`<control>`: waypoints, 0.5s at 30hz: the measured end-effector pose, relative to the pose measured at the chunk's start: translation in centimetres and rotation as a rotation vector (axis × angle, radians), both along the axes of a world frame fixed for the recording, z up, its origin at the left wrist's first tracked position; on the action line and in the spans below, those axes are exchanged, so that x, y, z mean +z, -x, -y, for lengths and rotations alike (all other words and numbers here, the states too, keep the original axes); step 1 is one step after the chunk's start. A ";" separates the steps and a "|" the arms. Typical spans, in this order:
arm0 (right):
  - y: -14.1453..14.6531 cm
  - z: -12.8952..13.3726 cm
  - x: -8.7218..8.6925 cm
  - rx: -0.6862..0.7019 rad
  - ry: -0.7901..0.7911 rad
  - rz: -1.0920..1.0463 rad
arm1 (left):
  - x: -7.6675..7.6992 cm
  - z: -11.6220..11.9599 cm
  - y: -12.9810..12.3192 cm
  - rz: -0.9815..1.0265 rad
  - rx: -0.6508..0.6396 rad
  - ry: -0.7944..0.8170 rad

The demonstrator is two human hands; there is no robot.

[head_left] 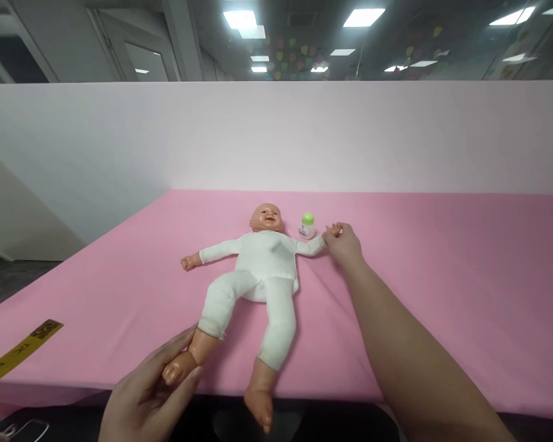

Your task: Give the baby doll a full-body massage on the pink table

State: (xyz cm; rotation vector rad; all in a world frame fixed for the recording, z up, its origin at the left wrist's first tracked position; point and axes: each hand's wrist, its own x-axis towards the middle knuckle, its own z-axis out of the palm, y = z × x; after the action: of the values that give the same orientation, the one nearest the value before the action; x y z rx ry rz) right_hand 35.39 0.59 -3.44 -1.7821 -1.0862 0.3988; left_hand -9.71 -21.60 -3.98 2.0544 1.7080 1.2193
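Observation:
A baby doll [270, 255] with a white cloth body lies on its back on the pink-covered table [442, 276], its head toward the wall. My left hand [147, 387] is wrapped round the doll's foot on the left side, thumb and fingers on either side of the ankle. With my right hand [345, 245] I pinch the doll's hand on the right side, its small fingers showing past mine. Just beside that hand stands a small clear bottle with a green cap [307, 226]. The doll's other foot [260, 402] hangs over the table's near edge.
A yellow label strip [21, 355] with a printed code lies at the table's left. Behind the table rises a white wall [304, 135] with dark glass above it. A black surface shows below the near edge, where a metal clip [34, 428] lies at the left.

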 end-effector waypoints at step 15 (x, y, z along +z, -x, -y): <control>6.0 2.5 2.5 0.243 -0.330 0.207 | 1.4 -2.9 -2.3 0.015 -0.101 -0.032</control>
State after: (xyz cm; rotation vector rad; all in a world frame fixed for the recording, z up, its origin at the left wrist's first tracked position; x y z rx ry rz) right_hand 29.37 -1.88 -0.94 -1.4256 -1.4334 0.1670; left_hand -7.37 -18.73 -2.61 2.1164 1.5683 1.2346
